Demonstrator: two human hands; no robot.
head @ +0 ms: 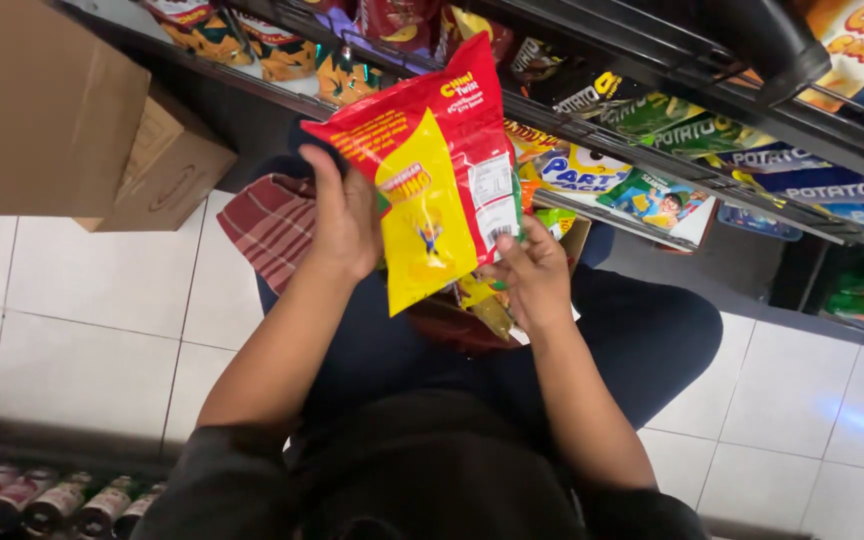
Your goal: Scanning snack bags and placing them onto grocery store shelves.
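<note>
A red and yellow snack bag (430, 180) is held up in front of me, its back side facing me. My left hand (344, 215) grips its left edge from behind. My right hand (531, 275) pinches its lower right corner. Beneath the bag, more snack packets (482, 305) rest in my lap, partly hidden. I sit low on the white tiled floor (92, 300), knees apart in dark trousers.
A black wire shelf (652, 150) filled with snack bags runs across the top and right. Cardboard boxes (52, 110) stand at the upper left. A red striped cloth (274, 225) lies by my left knee. A row of cans (52, 500) sits at the bottom left.
</note>
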